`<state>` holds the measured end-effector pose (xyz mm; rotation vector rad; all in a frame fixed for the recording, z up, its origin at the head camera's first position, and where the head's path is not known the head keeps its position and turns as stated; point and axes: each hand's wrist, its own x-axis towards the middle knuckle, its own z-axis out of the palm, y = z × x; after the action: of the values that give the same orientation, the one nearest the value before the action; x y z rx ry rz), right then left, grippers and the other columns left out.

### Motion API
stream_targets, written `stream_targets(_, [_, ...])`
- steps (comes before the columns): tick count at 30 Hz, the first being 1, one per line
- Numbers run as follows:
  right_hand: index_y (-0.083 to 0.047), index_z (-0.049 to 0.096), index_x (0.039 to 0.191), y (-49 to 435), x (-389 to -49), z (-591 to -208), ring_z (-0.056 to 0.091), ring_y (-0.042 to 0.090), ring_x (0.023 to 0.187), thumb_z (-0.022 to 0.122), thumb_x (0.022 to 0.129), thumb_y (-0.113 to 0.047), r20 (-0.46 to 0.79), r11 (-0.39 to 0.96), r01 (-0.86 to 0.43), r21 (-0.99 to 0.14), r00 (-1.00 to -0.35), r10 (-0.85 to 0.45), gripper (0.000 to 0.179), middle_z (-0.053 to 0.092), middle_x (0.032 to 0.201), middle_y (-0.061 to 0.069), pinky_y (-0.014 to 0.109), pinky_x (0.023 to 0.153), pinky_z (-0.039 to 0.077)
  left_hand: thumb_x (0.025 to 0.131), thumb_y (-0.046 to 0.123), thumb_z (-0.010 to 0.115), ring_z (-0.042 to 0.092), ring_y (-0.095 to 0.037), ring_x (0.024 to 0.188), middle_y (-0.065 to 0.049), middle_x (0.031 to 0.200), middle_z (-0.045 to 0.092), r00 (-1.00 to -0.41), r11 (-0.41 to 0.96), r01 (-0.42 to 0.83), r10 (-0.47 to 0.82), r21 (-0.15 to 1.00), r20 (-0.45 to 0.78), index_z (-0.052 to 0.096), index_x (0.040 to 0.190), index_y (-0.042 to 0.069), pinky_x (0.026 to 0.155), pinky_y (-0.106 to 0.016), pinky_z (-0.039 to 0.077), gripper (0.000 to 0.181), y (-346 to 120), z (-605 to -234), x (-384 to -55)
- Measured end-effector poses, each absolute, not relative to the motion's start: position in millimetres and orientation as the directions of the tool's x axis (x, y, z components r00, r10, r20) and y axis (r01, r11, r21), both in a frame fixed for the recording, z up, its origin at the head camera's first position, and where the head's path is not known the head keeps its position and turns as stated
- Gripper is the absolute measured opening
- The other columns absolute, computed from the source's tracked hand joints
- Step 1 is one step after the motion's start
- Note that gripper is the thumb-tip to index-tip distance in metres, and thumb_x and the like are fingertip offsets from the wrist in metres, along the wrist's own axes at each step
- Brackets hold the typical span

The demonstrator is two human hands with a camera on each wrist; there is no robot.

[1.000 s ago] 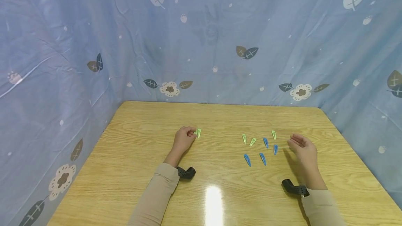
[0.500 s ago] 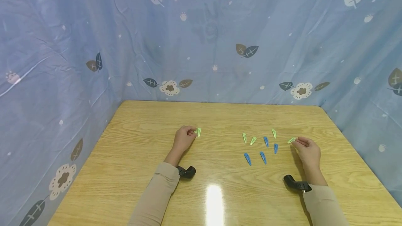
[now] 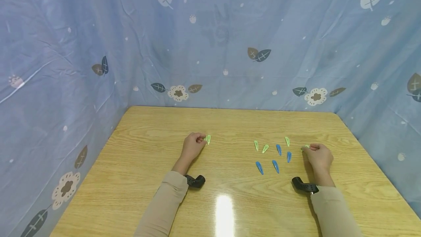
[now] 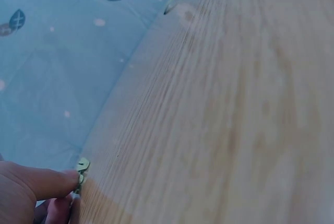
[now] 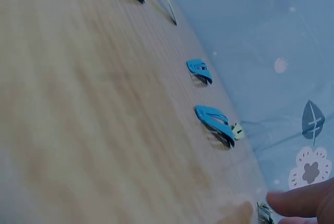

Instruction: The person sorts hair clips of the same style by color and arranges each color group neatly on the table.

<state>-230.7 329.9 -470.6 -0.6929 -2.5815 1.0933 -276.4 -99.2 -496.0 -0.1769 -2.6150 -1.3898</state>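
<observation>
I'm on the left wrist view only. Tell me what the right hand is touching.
Observer: The right hand is touching a light green snap hair clip.
Operator: Report any blue ones.
Observer: Four blue snap hair clips lie on the wooden table, between the right hand and the left hand.
Operator: Describe the right wrist.
Observer: A black wrist camera sits there, at the beige sleeve's cuff.
</observation>
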Motion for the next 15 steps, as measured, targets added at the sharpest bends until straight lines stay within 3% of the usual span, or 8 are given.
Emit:
stream_targets(4, [0.014,0.058,0.115,329.4,-232.3,-467.3,0.055,0.038,0.089,0.063,0.089,-0.015,0.025,0.613,0.343,-0.712,-0.86,0.51,0.039,0.061,0.101,0.029,0.04,0.069,0.044,0.085,0.006,0.071,0.057,-0.017,0.077,-0.006,0.085,0.059,-0.979,0.552,0.184,0.026,0.813,0.204,0.071,0.104,0.0,0.071,-0.029,0.051,0.019,-98.7,-495.6,-276.3])
stream_targets(9, [0.012,0.057,0.121,332.8,-232.9,-465.4,0.054,0.031,0.085,0.059,0.088,-0.009,-0.032,0.564,0.369,-0.739,-0.855,0.517,0.038,0.06,0.1,0.026,0.029,0.06,0.043,0.085,0.006,0.071,0.057,-0.017,0.078,-0.006,0.085,0.059,-0.979,0.549,0.185,0.028,0.815,0.204,0.071,0.103,0.0,0.071,-0.029,0.051,0.019,-98.7,-495.7,-276.2])
stream_targets(15, [0.004,0.057,0.128,339.2,-233.3,-472.4,0.049,0.006,0.07,0.06,0.089,-0.013,-0.07,0.463,0.366,-0.807,-0.839,0.54,0.042,0.058,0.077,-0.008,0.019,0.055,0.042,0.086,0.006,0.07,0.057,-0.017,0.078,-0.006,0.087,0.059,-0.979,0.546,0.182,0.025,0.817,0.201,0.071,0.104,0.0,0.072,-0.03,0.051,0.019,-99.2,-497.2,-277.9])
